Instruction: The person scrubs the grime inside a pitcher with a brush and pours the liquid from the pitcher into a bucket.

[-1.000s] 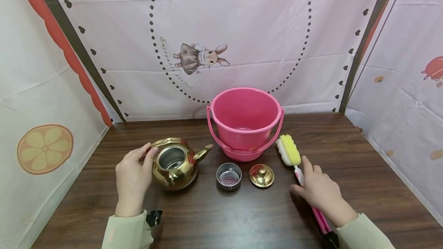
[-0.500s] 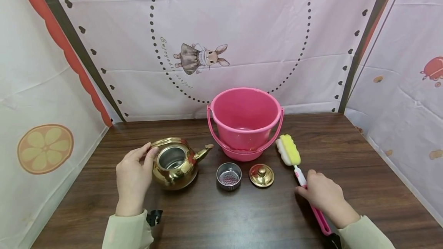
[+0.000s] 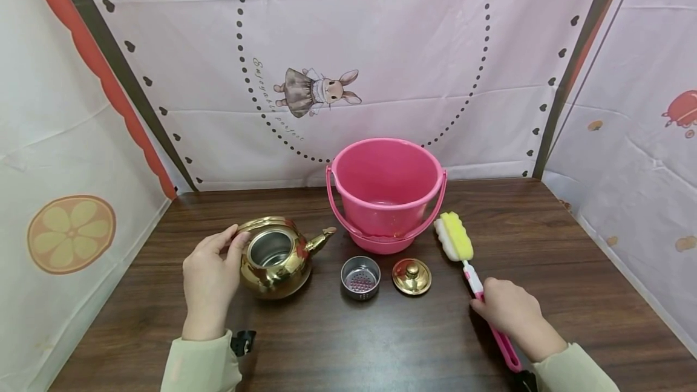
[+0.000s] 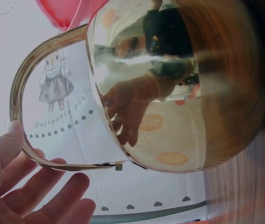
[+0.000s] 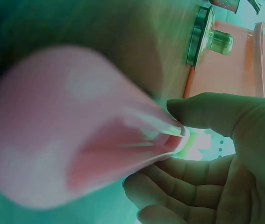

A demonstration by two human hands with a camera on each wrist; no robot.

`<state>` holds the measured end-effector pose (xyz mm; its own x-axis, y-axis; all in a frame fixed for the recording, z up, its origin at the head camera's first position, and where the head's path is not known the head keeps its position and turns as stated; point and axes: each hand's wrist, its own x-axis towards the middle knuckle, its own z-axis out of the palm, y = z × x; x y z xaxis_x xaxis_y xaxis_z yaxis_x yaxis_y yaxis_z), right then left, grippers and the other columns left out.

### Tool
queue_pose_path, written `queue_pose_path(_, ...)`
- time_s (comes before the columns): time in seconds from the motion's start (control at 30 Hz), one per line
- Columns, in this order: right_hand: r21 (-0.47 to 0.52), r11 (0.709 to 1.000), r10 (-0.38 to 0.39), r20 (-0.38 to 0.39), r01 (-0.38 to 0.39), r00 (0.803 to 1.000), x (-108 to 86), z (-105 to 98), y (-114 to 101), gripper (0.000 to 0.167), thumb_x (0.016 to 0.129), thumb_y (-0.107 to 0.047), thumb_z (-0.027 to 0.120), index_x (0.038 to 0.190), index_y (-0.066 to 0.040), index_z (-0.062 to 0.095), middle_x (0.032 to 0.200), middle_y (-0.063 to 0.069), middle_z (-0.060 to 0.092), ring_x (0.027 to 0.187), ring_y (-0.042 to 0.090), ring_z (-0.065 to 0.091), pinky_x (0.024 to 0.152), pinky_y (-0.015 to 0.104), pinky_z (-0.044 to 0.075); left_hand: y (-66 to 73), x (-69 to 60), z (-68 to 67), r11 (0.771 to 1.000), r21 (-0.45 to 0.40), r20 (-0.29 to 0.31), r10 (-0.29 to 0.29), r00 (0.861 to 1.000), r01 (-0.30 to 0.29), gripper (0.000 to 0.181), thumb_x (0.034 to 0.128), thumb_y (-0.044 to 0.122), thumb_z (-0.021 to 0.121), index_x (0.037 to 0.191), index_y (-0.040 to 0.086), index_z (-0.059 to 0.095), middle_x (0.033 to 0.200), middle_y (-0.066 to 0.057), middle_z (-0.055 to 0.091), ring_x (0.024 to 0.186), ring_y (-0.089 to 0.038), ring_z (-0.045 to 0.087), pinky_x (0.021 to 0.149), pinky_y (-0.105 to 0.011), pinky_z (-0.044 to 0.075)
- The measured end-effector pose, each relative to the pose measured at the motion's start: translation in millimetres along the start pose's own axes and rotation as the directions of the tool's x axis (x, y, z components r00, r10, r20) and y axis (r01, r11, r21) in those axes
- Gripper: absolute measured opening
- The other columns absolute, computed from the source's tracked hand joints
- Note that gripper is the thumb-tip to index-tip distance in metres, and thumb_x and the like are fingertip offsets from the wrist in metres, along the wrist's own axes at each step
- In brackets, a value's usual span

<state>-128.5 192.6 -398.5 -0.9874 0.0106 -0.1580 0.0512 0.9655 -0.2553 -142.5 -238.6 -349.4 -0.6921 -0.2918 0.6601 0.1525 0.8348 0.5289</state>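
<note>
At the left of the table in the head view stands a shiny gold teapot [image 3: 278, 283], uncovered, its spout toward the right. My left hand [image 3: 209, 283] pinches its hoop handle [image 4: 16, 95] between thumb and fingers, as the left wrist view shows. On the right my right hand [image 3: 512, 307] grips the pink handle [image 5: 43, 126] of a bottle brush with a yellow and white sponge head [image 3: 456, 238]. The brush lies along the table, part of its handle hidden under the hand. Between the hands sit a small steel strainer [image 3: 360, 277] and a gold lid [image 3: 412, 277].
A pink bucket [image 3: 383, 222] with its handle hanging down at the front stands at the back middle of the wooden table [image 3: 327, 343]. Printed cloth walls [image 3: 408, 47] close off the back and both sides.
My right hand has slid back along the brush toward me, and its fingers have curled in around the handle. The left hand and the teapot stay where they were.
</note>
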Motion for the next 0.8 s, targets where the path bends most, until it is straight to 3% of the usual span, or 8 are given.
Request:
queue_pose_path(0.43,0.046,0.998,0.038,-0.008,-0.037,0.999,-2.6,2.6,2.1,0.024,0.078,-0.024,0.060,0.068,-0.008,0.044,0.059,0.005,0.046,0.052,0.021,0.046,0.044,0.034,0.035,0.9,-0.8,-0.5,1.000,0.010,0.009,-0.008,1.000,0.008,0.032,0.0873,0.021,0.068,0.108,-0.003,0.070,0.098,-0.024,0.070,0.084,-0.037,0.066,0.073,-0.050,0.049)
queue_pose_path(0.8,0.083,0.995,0.054,-0.053,-0.049,0.997,-3.1,4.1,9.0,0.025,0.082,-0.027,0.052,0.078,-0.006,0.040,0.062,0.007,0.046,0.055,0.024,0.046,0.045,0.037,0.035,1.1,-0.7,-0.3,1.000,0.008,0.007,-0.012,1.000,0.012,0.031,0.0872,0.021,0.069,0.108,-0.003,0.070,0.098,-0.024,0.069,0.083,-0.037,0.066,0.073,-0.050,0.049)
